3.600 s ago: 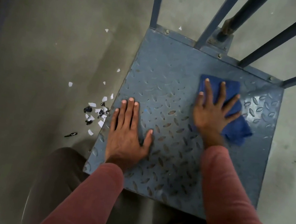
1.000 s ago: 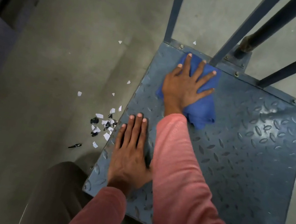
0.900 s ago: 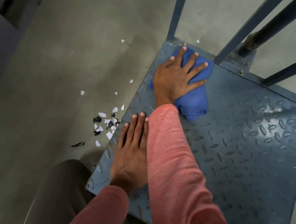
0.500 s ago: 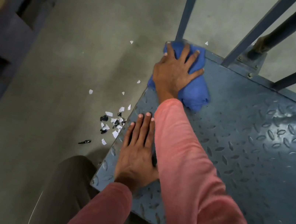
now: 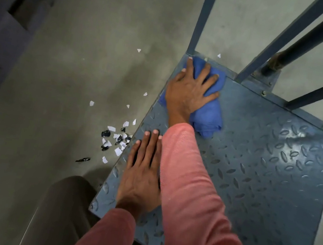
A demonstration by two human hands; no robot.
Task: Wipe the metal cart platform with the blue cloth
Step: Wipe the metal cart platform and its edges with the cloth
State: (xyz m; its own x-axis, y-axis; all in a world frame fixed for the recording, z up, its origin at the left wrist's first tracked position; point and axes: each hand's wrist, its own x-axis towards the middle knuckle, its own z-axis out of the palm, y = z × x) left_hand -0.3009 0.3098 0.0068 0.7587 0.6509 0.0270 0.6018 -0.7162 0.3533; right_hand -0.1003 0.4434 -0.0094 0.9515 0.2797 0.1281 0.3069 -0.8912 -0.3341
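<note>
The metal cart platform (image 5: 264,176) is blue-grey tread plate with raised oval studs. A crumpled blue cloth (image 5: 208,117) lies in its far left corner. My right hand (image 5: 189,90) presses flat on the cloth with fingers spread, fingertips almost at the corner post. My left hand (image 5: 141,174) rests flat on the platform near its left edge, fingers straight and together. My right forearm crosses just over the left hand's thumb side.
Blue steel bars (image 5: 200,16) and a dark pole (image 5: 308,44) rise from the platform's far edge. White and black scraps (image 5: 115,138) litter the concrete floor left of the cart. Dark shelving (image 5: 3,33) stands at the far left. My knee (image 5: 66,209) is below.
My right hand has slid the cloth from the platform's right side across to the far left corner. The left hand has stayed planted near the left edge.
</note>
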